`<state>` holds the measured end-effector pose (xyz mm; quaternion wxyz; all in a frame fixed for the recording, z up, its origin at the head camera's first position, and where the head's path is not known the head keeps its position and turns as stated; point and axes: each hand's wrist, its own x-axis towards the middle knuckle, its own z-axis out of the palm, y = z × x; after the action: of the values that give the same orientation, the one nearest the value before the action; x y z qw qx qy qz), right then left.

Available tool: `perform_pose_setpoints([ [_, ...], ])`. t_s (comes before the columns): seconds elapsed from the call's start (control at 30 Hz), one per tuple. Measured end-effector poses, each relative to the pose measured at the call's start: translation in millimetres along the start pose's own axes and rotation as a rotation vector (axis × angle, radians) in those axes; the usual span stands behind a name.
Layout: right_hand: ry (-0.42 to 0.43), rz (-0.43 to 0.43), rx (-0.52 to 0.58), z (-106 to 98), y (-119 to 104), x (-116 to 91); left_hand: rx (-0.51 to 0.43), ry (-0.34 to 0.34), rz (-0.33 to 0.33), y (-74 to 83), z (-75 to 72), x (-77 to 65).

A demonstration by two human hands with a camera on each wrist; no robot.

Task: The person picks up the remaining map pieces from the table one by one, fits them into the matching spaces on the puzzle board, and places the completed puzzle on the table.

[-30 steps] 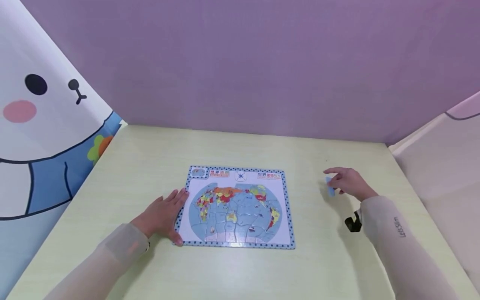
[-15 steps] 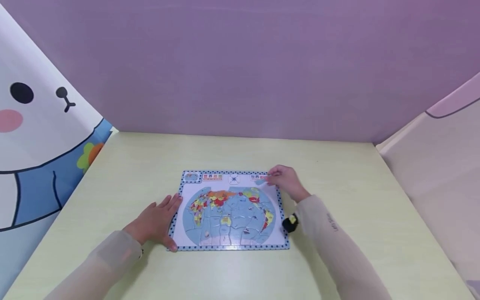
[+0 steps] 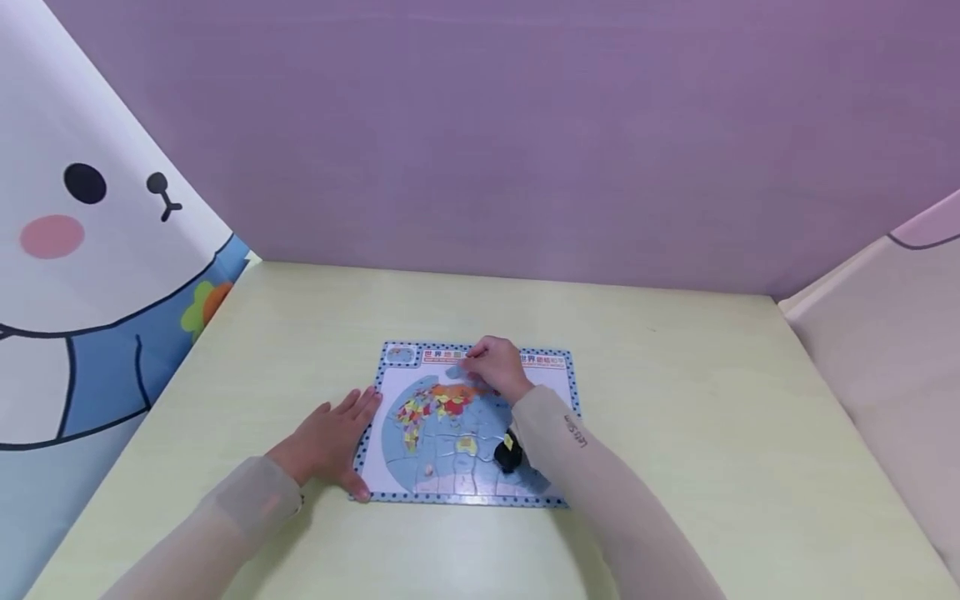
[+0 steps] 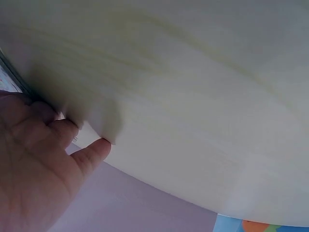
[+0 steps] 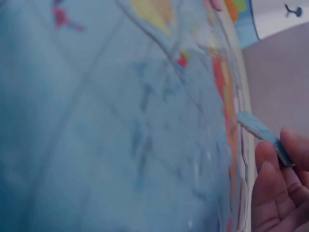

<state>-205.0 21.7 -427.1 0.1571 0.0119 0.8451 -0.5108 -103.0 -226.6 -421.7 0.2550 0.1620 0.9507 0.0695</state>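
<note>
A world map jigsaw puzzle (image 3: 442,462) with a dotted blue border lies flat on the table. At its left edge rests my left hand (image 3: 330,442), fingers straight and spread along the border. My right hand (image 3: 497,367) is over the map's upper middle and pinches a light blue puzzle piece (image 3: 455,372) between thumb and fingers. In the right wrist view the puzzle piece (image 5: 263,131) juts from the fingertips, held just over the map. The right forearm hides the map's right part. The left wrist view shows my left hand (image 4: 41,159) against the pale tabletop.
The pale wooden table (image 3: 720,450) stretches out on both sides of the puzzle. A purple partition (image 3: 510,142) stands behind it. A panel with a cartoon animal (image 3: 97,250) borders the left side, and a pale panel (image 3: 892,358) the right.
My right hand has carried the blue puzzle piece from the bare table on the right, leftward over the puzzle to its upper middle. The left hand has stayed at the puzzle's left edge.
</note>
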Motion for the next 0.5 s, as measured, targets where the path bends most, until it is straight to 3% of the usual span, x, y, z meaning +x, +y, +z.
perform_pose_setpoints([
  [0.1,-0.004,-0.031,-0.124,2,-3,0,-0.008,0.007,0.015,1.9,-0.8,0.1],
  [0.3,-0.061,-0.076,-0.489,-3,-12,-3,-0.008,-0.007,0.002,3.3,-2.3,0.1],
  [0.5,-0.141,-0.125,-0.643,-2,-14,1,-0.004,-0.032,-0.024,3.7,-3.6,-0.5],
])
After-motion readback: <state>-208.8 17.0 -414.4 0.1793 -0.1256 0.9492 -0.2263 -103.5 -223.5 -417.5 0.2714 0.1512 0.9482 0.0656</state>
